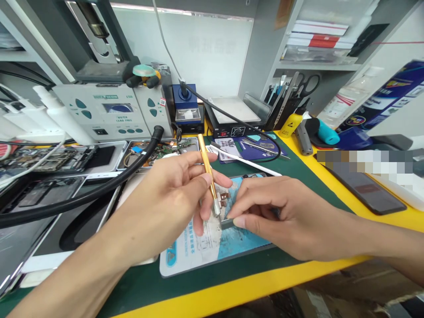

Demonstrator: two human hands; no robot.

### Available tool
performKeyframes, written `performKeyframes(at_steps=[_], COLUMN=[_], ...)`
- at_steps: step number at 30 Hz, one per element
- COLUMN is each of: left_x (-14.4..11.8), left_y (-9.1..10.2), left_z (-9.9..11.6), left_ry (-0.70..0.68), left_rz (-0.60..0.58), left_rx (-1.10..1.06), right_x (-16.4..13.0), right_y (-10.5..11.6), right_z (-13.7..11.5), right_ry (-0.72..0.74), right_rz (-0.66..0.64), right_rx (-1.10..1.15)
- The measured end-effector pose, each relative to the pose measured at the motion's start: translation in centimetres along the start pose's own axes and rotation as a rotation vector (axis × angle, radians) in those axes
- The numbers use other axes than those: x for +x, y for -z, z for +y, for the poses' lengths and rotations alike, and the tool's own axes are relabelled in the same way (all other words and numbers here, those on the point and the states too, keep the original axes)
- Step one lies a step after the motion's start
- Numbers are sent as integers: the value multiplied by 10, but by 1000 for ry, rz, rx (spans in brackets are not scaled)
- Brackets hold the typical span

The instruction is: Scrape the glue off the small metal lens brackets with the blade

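My left hand (179, 187) grips a slim gold-handled craft knife (206, 157) with a silver collar, its tip pointing down. The tip meets, or nearly meets, a small dark flat part (227, 224). My right hand (281, 212) pinches that part between thumb and fingertips, which cover its right end. Copper-coloured flex tabs (225, 198) show just behind the part; whether they join it I cannot tell. Below both hands lies a blue and white printed pad (245, 244), stained in the middle.
A thick black hose (109, 194) crosses the left over opened phones and a tray of circuit boards (159, 152). Behind stand a hot-air station (112, 110) and a small heating plate (235, 112). A white pen-like tool (245, 161) and a dark phone (364, 185) lie rightward.
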State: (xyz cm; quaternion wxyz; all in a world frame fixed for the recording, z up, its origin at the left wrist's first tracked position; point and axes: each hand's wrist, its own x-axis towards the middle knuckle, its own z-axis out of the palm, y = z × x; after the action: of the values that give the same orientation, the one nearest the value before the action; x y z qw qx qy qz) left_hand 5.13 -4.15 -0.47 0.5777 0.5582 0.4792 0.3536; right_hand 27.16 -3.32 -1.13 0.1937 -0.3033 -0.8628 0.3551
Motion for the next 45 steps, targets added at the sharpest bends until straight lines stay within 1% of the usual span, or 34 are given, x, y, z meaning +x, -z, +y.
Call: performKeyframes(at_steps=[3, 7, 12, 16, 18, 22, 24, 29, 31, 36, 41, 45], left_x=[-1, -1, -1, 1, 1, 2, 1, 1, 0, -1, -2, 0], left_y=[-2, -2, -1, -2, -3, -4, -4, -2, 0, 1, 0, 1], left_z=[0, 1, 2, 1, 0, -2, -3, 0, 1, 2, 1, 1], left_ry=[4, 2, 6, -12, -10, 6, -14, -48, -35, -38, -43, -36], left_rz=[9, -9, -27, -27, -27, -39, -44, -43, -58, -50, -51, -66], left_rx=[-31, -6, -10, -4, -30, -123, -102, 36, 68, 6, 30, 66], right_x=[0, 0, -1, -1, 1, 2, 2, 3, 4, 5, 6, 6], right_y=[1, 1, 0, 1, 2, 3, 3, 4, 4, 4, 2, 0], right_z=[-1, -1, 0, 0, -1, -4, -5, -6, -5, -4, -2, 0], right_ry=[-17, 10, -6, 14, -13, -117, -132, -139, -138, -100, -72, -32], right_rz=[-1, -5, -10, -11, -16, -7, -7, -21, -18, -18, -19, -23], right_rx=[-3, -28, -13, -22, 4, 79, 90, 111, 114, 88, 88, 36])
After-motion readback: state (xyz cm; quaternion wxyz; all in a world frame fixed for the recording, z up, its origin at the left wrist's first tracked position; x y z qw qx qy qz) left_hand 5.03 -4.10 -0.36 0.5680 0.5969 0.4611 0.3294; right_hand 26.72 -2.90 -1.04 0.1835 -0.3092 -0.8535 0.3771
